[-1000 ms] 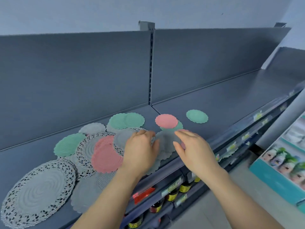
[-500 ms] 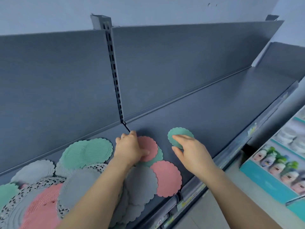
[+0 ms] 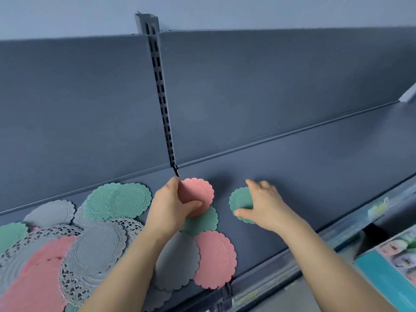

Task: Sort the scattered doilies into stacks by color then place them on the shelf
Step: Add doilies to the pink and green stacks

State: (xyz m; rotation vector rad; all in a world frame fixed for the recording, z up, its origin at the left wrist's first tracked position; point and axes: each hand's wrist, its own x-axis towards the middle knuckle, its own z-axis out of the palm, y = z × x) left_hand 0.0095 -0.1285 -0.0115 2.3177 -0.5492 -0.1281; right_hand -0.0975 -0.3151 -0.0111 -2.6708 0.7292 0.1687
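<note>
Doilies in pink, green and grey lie scattered on a dark grey shelf (image 3: 315,176). My left hand (image 3: 171,208) pinches a small pink doily (image 3: 200,192) between thumb and fingers; it lies over a green doily (image 3: 202,221). My right hand (image 3: 263,203) grips a small green doily (image 3: 240,199) at its right edge, thumb underneath. Nearer the front edge lie another pink doily (image 3: 216,260) and a grey doily (image 3: 180,264). Two overlapping green doilies (image 3: 119,201) sit to the left. My left forearm hides part of the pile.
Large lace doilies (image 3: 72,282), a big pink doily (image 3: 38,284) and grey ones crowd the left end. A slotted upright (image 3: 162,97) splits the back panel. Price-tag rail (image 3: 378,208) runs along the front edge; boxed goods (image 3: 396,262) stand at lower right.
Both hands have closed on their doilies: the left now pinches the pink one, the right has wrapped around the small green one. The view moved closer and slightly right.
</note>
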